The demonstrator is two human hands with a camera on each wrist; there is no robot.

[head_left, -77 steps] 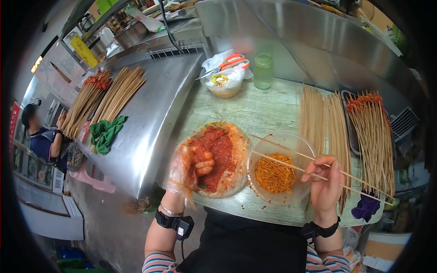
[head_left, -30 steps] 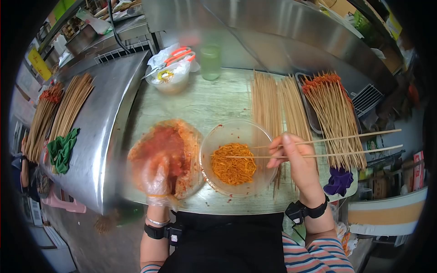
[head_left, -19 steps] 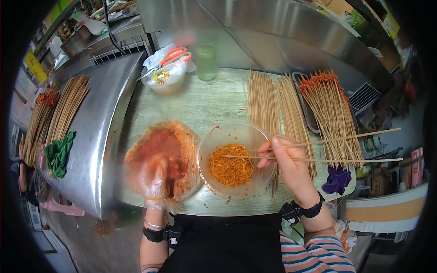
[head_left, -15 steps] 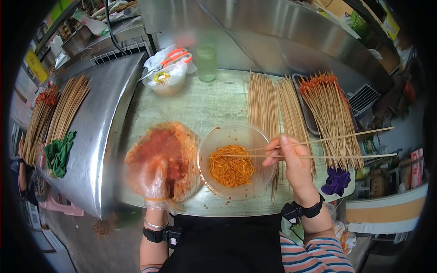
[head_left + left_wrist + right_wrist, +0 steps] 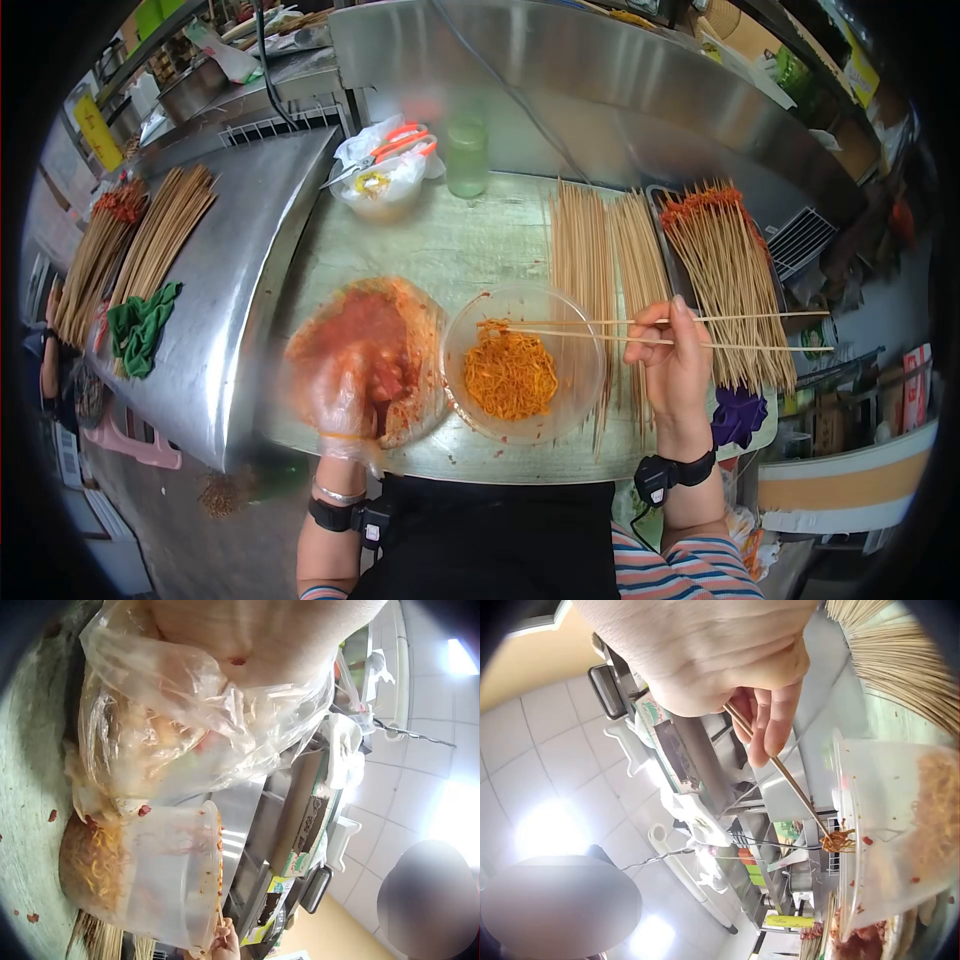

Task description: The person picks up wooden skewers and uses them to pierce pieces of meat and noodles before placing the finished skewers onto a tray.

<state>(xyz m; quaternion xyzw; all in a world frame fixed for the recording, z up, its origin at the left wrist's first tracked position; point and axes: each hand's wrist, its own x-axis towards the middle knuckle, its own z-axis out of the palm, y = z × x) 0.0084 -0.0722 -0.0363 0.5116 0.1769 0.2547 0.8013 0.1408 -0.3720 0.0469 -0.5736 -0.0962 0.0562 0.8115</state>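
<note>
Chopsticks (image 5: 590, 337) are gripped by the right hand (image 5: 676, 360), likely to stay clean; orange strings (image 5: 840, 841) are pinched over the near tub (image 5: 583, 385). Left of it, red mush (image 5: 355, 315) is touched by the left hand (image 5: 345, 390), gloved perhaps against mess; its grip cannot be told.

Orange shreds (image 5: 510, 382) are heaped in the clear tub (image 5: 582, 385). Some are pinched by chopsticks (image 5: 799, 792) at its mouth. Red paste (image 5: 378, 318) is spread left of it.
</note>
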